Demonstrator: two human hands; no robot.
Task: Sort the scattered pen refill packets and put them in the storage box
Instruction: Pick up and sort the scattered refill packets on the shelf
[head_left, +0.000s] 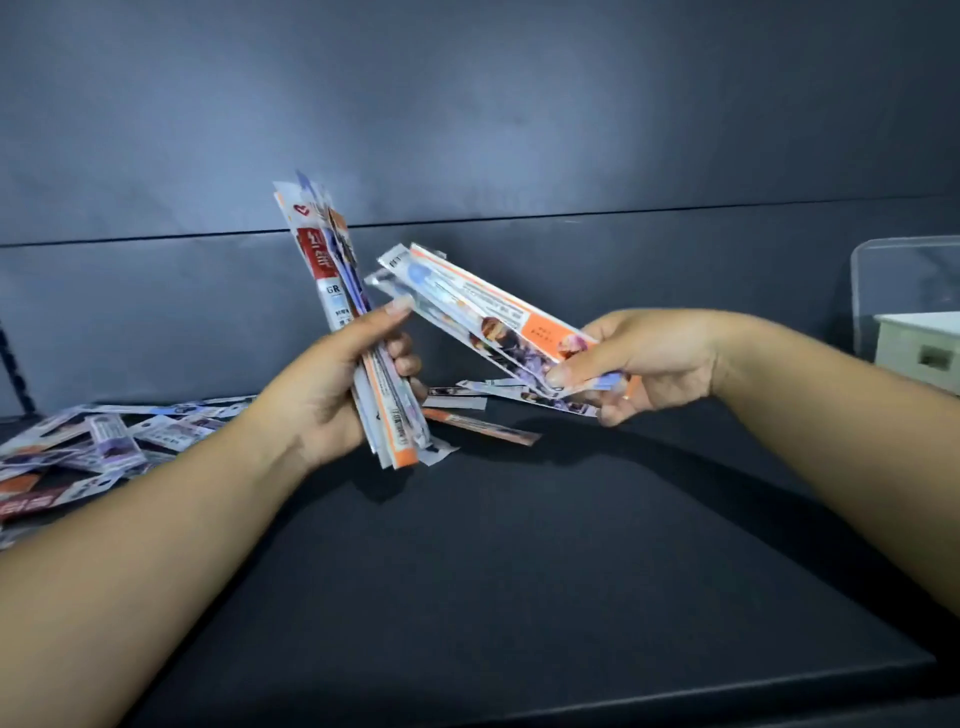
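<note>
My left hand (332, 384) grips an upright bundle of long pen refill packets (332, 270), red, white and orange. My right hand (644, 364) holds a second bundle of packets (483, 312), tilted so its far end points up and left toward the first bundle, close to my left thumb. Several loose packets (83, 447) lie scattered on the dark table at the left, and a few more (483, 423) lie flat between and behind my hands. The clear plastic storage box (904, 280) stands at the right edge, partly cut off by the frame.
A small white drawer unit (924, 353) sits in front of the clear box at the far right. The dark tabletop (519, 545) stretches toward me, with its front edge low in the view. A dark wall stands behind.
</note>
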